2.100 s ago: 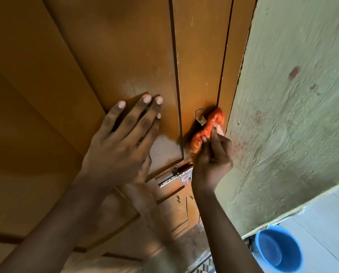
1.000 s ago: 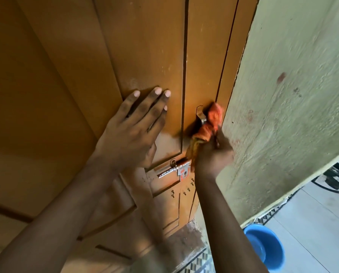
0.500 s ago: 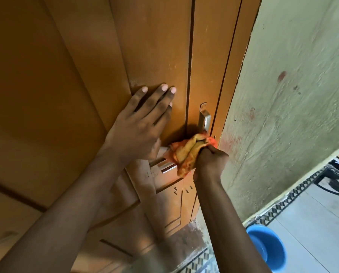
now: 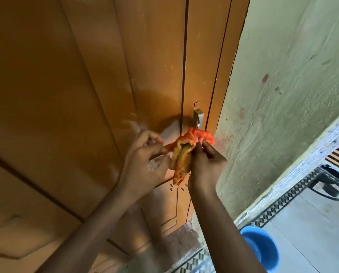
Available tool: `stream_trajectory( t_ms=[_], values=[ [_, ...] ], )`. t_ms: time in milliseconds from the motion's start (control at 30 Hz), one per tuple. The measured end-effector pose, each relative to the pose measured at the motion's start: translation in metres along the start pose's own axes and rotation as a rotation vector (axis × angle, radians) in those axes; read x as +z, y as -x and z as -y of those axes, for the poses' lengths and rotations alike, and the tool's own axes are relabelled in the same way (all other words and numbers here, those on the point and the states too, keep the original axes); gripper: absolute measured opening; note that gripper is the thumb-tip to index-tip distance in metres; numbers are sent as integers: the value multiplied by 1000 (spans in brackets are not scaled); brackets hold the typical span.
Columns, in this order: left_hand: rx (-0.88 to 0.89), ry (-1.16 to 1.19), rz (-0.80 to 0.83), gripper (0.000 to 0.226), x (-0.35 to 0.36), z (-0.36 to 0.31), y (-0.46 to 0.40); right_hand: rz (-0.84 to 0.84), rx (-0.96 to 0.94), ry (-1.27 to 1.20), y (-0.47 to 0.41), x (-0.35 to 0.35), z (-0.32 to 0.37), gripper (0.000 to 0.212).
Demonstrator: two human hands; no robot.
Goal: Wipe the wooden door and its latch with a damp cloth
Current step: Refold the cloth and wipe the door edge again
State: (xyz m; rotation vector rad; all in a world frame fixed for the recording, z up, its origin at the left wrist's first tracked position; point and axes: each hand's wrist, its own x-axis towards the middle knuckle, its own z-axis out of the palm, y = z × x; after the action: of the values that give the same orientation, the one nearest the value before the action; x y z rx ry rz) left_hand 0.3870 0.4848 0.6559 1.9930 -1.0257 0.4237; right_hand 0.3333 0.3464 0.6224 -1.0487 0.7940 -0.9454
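Observation:
The brown wooden door (image 4: 85,85) fills the left and centre of the head view. A metal handle (image 4: 198,116) is fixed near its right edge. Just below the handle hangs a crumpled orange and yellow cloth (image 4: 184,154). My right hand (image 4: 206,164) pinches the cloth's right side. My left hand (image 4: 145,164) is off the door, and its fingertips hold the cloth's left edge. The two hands and the cloth hide the sliding latch. Small screws (image 4: 171,187) show below the cloth.
A rough pale green wall (image 4: 283,95) stands right of the door frame. A blue plastic bucket (image 4: 260,247) sits on the tiled floor at the lower right. A patterned tile border (image 4: 283,201) runs along the wall's foot, with a dark metal frame (image 4: 330,186) beyond.
My left hand has left the door panel and come down to the cloth. My right hand has dropped from the handle to below it, and the cloth is now held between both hands.

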Motion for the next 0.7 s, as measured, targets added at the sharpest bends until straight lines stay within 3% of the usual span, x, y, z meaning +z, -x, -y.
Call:
stream_trajectory(
  t_ms=[233,333,433,533,600,700],
  values=[
    [-425,323,42,11,19,-17,19,107,-47,46,24,-7,5,14],
    [-473,281,-21,17,15,-23,13,202,87,-58,31,-13,13,19],
    [-460,181,-31,30,1,-33,6,249,320,-36,26,-29,25,34],
    [-496,51,80,36,-9,-37,-8,192,409,202,19,-54,15,46],
    [-536,163,96,33,-14,-38,-17,230,485,330,23,-66,5,61],
    [-660,367,94,33,-19,-43,-24,407,663,277,31,-78,-2,95]
  ],
)
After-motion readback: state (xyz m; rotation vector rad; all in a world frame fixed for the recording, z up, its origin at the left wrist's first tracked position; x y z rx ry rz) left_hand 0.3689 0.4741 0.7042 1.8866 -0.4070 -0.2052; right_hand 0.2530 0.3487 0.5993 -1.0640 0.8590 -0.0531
